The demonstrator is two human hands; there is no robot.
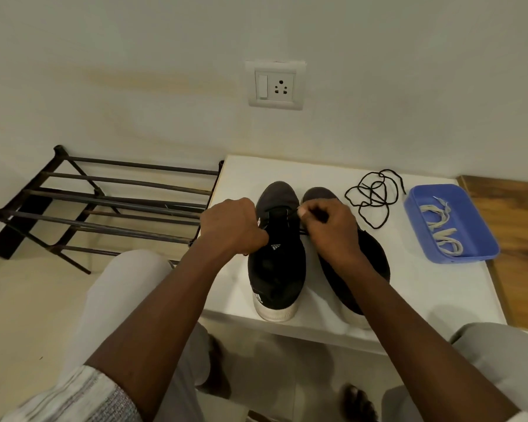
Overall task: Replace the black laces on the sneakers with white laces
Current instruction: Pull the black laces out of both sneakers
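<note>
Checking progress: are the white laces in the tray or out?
In: the white laces lie inside the blue tray.

We read two marks, both on the left sneaker [276,269] of the pair. On its tongue [279,231] we found a white logo [275,247]: three slanted stripes with a small wordmark. We read the wordmark as "adidas", though the letters were small and blurred. At the heel [275,303], on the left side, we found a second white three-stripe mark [259,297]. We could not make out any lettering on it.
</note>
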